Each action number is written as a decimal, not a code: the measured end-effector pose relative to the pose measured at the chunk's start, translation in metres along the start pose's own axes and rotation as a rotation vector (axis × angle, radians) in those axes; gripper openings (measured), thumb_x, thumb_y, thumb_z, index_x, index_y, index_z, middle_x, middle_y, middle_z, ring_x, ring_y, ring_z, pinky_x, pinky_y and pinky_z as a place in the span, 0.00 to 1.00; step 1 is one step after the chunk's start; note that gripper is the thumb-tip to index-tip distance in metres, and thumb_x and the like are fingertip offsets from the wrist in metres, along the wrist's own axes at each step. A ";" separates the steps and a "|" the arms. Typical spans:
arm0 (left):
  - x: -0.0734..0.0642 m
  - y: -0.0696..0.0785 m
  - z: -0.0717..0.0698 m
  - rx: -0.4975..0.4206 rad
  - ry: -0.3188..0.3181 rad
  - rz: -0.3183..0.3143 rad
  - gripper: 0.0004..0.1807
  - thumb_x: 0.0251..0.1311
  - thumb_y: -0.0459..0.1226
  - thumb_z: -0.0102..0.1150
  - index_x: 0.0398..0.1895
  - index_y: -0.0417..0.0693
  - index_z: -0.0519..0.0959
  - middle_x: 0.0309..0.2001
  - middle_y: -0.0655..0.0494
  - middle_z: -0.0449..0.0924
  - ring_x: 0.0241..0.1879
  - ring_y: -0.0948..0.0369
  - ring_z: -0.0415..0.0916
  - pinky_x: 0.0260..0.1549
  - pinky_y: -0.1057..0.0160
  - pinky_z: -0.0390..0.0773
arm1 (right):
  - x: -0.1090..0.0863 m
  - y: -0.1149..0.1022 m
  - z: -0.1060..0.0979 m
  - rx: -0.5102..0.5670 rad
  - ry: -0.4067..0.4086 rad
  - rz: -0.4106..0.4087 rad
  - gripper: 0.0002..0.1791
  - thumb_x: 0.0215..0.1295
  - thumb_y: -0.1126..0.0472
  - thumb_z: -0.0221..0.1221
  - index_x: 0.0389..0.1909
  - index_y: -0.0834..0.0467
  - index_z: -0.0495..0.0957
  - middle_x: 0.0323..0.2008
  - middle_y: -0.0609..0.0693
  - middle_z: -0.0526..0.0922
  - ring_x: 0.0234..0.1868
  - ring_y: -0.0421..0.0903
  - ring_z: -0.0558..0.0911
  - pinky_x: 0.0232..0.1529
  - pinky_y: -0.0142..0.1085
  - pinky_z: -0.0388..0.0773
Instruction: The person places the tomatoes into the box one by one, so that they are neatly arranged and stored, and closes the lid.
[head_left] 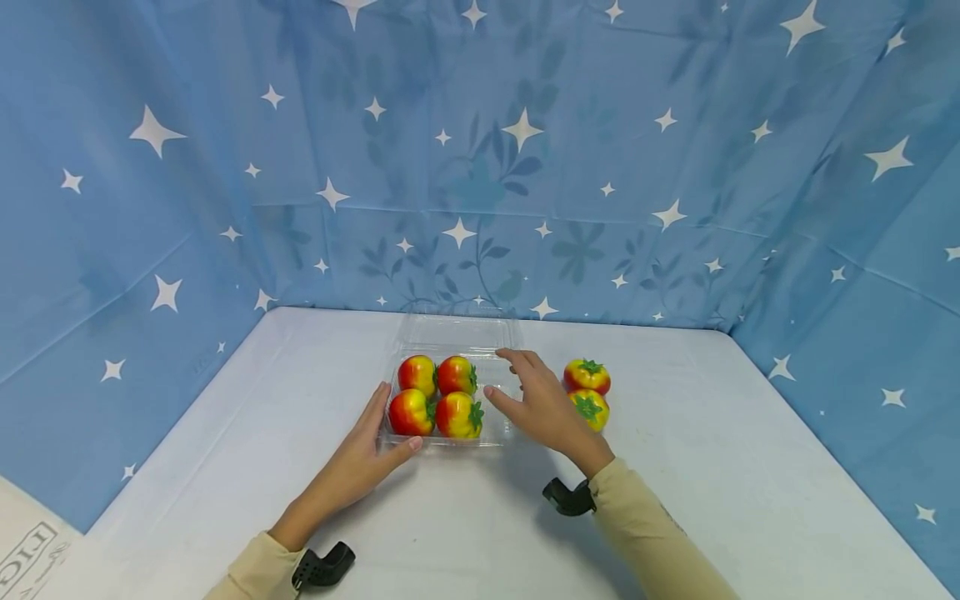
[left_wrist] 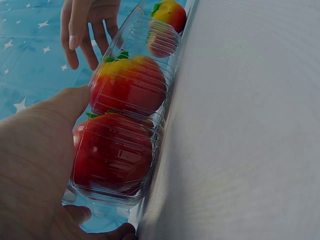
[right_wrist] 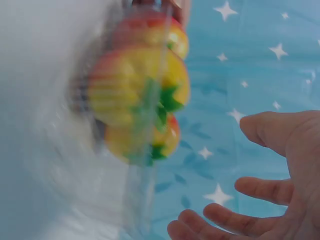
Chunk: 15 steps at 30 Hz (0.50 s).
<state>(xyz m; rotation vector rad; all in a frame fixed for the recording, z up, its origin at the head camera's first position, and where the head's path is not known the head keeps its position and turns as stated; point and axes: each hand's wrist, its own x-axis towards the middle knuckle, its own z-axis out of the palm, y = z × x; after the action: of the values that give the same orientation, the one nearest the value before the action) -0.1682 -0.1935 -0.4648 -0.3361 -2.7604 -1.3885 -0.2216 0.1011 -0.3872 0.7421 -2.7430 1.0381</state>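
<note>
Two loose fruits (head_left: pixel 587 377) — the nearer (green-topped) (head_left: pixel 590 408) partly behind the right hand (head_left: pixel 543 407).

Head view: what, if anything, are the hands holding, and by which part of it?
Nothing appears gripped: the left hand rests, outstretched, against the clear box at its left front corner; the right hand holds nothing.

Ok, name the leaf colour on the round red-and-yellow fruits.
The leaves are green; the head view shows them best.
</note>
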 end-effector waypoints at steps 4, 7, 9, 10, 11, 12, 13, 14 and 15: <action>0.000 0.000 0.000 0.001 -0.003 -0.002 0.60 0.71 0.59 0.65 0.88 0.39 0.40 0.87 0.40 0.36 0.84 0.41 0.39 0.77 0.37 0.47 | 0.000 0.007 -0.017 -0.011 0.011 0.005 0.37 0.76 0.49 0.65 0.78 0.60 0.68 0.73 0.63 0.71 0.65 0.61 0.79 0.59 0.55 0.83; 0.001 0.000 0.000 0.001 -0.007 -0.005 0.60 0.72 0.59 0.65 0.88 0.39 0.40 0.87 0.41 0.36 0.84 0.41 0.39 0.77 0.37 0.47 | 0.001 0.014 -0.029 -0.009 0.016 0.006 0.38 0.77 0.50 0.65 0.80 0.61 0.66 0.74 0.65 0.69 0.67 0.63 0.77 0.62 0.57 0.81; 0.001 -0.001 0.000 0.000 -0.008 -0.007 0.60 0.71 0.60 0.65 0.88 0.39 0.40 0.87 0.41 0.36 0.84 0.41 0.39 0.77 0.37 0.47 | 0.003 0.021 -0.038 -0.011 0.016 0.025 0.38 0.78 0.50 0.64 0.80 0.61 0.64 0.75 0.65 0.68 0.69 0.65 0.75 0.64 0.59 0.79; 0.001 -0.001 0.000 -0.001 -0.008 -0.007 0.60 0.71 0.60 0.65 0.88 0.39 0.40 0.87 0.41 0.36 0.84 0.41 0.39 0.77 0.38 0.47 | 0.003 0.024 -0.042 -0.011 0.018 0.038 0.38 0.78 0.50 0.64 0.81 0.62 0.64 0.75 0.66 0.67 0.70 0.65 0.74 0.64 0.60 0.78; 0.001 -0.001 0.000 -0.003 -0.009 -0.007 0.60 0.71 0.60 0.65 0.88 0.39 0.40 0.87 0.41 0.35 0.85 0.41 0.39 0.77 0.38 0.47 | 0.004 0.028 -0.047 -0.009 0.020 0.050 0.39 0.78 0.50 0.63 0.81 0.62 0.63 0.76 0.66 0.66 0.71 0.66 0.73 0.66 0.60 0.76; 0.001 -0.001 0.000 -0.003 -0.009 -0.006 0.60 0.71 0.60 0.65 0.88 0.39 0.40 0.87 0.41 0.35 0.85 0.41 0.39 0.77 0.38 0.47 | 0.004 0.033 -0.051 -0.006 0.020 0.065 0.39 0.79 0.49 0.63 0.81 0.62 0.63 0.76 0.67 0.65 0.72 0.67 0.72 0.67 0.61 0.75; 0.001 -0.001 0.000 -0.004 -0.009 -0.006 0.60 0.71 0.60 0.65 0.88 0.39 0.40 0.87 0.41 0.35 0.85 0.41 0.39 0.77 0.38 0.47 | 0.004 0.037 -0.056 -0.008 0.021 0.085 0.39 0.78 0.49 0.63 0.81 0.62 0.63 0.77 0.67 0.65 0.72 0.67 0.71 0.67 0.61 0.74; 0.001 -0.001 0.000 -0.005 -0.008 -0.006 0.60 0.71 0.60 0.65 0.88 0.39 0.40 0.87 0.41 0.35 0.85 0.41 0.39 0.77 0.38 0.47 | 0.004 0.042 -0.060 -0.012 0.022 0.100 0.39 0.79 0.48 0.63 0.81 0.62 0.63 0.77 0.67 0.64 0.73 0.67 0.71 0.68 0.61 0.74; 0.001 -0.001 0.000 -0.005 -0.009 -0.006 0.60 0.71 0.60 0.65 0.88 0.39 0.40 0.87 0.41 0.35 0.85 0.41 0.39 0.77 0.38 0.47 | 0.004 0.047 -0.064 -0.007 0.024 0.115 0.39 0.79 0.48 0.62 0.81 0.63 0.62 0.77 0.67 0.64 0.73 0.67 0.70 0.68 0.62 0.73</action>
<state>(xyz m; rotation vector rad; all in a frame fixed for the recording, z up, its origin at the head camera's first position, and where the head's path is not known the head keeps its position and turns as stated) -0.1692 -0.1940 -0.4658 -0.3347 -2.7677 -1.3993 -0.2516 0.1714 -0.3653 0.5735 -2.7959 1.0507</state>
